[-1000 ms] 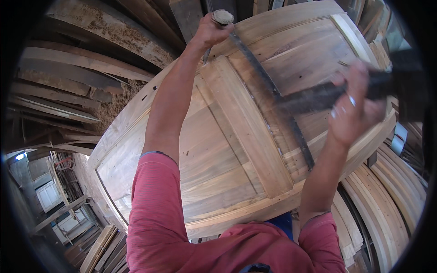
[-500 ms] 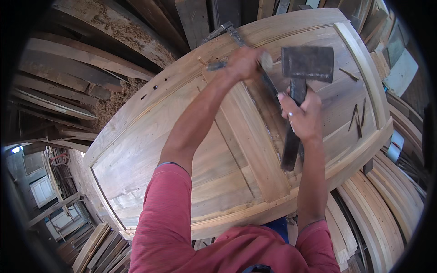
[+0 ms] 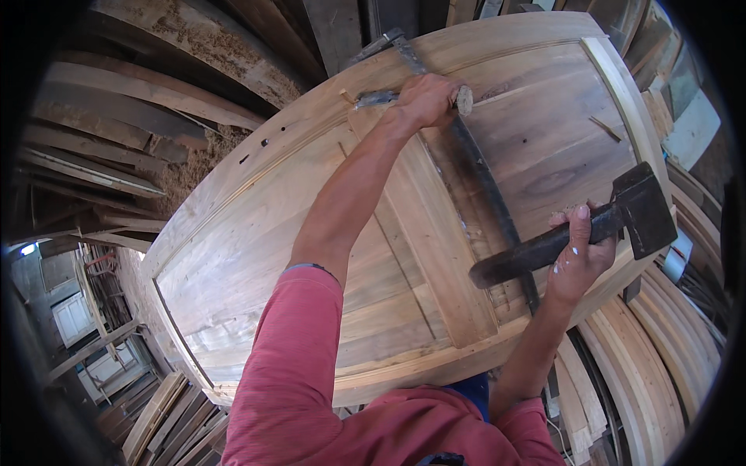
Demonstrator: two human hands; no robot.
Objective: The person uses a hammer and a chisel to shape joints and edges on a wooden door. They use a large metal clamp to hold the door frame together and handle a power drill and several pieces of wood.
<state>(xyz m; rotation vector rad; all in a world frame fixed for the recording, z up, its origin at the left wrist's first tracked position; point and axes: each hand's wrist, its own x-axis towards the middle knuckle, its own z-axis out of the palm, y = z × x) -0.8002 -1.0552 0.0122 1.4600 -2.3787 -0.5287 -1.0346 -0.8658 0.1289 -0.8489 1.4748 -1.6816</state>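
My left hand [image 3: 427,101] is closed around a chisel [image 3: 464,101], whose round, pale butt sticks out on the right. The chisel's metal blade [image 3: 376,99] points left, lying by the far end of the panel's middle rail [image 3: 435,233]. My right hand [image 3: 581,260] grips a dark, heavy-headed mallet [image 3: 536,250] by its handle, off to the right. Its blocky head is over the panel's right edge, well apart from the chisel. Beneath both hands lies a framed wooden door panel [image 3: 295,248].
A dark metal bar clamp [image 3: 486,182] runs across the panel, right of the middle rail. A thin wood sliver [image 3: 604,128] lies on the panel's right part. Stacked boards [image 3: 633,349] stand at the lower right, and more timber [image 3: 148,93] with sawdust at the far left.
The mallet has swung right and toward me, turning from upright near the chisel to tilted over the panel's right edge. My left hand stays at nearly the same place with the chisel.
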